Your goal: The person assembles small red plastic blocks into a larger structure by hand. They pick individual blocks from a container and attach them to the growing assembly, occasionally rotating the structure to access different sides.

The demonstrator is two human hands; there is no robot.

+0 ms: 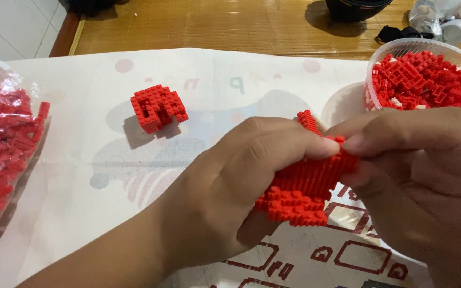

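- A wooden tabletop (pixel 198 24) runs across the back, with a white paper sheet (pixel 81 176) spread over most of it; faint pastel shapes show near its middle and red outline drawings at its near edge.
- Front and centre, the left hand (pixel 225 197) and right hand (pixel 428 176) meet over a red brick assembly (pixel 305 186), held just above the sheet.
- Left hand: fingers curl around the assembly's left side, thumb pressed along its top edge.
- Right hand: thumb and forefinger are pressed together, pinching the assembly's upper right corner; the other fingers tuck under it.
- The assembly shows a ribbed flat face, a studded clump at the bottom and a thin red strip poking up above the thumbs.
- On the right, a clear plastic tub (pixel 401 48) is piled with loose red bricks (pixel 422 80), a few white ones among them.
- On the left edge, a clear plastic bag (pixel 1 160) is stuffed with more small red bricks.
- Alone on the sheet, well apart from both hands, sits a small red block build (pixel 157 108) with a notch cut into it.
- Far back, a dark bowl (pixel 356 8) and some crinkled clear plastic (pixel 444 21) rest on the wood.
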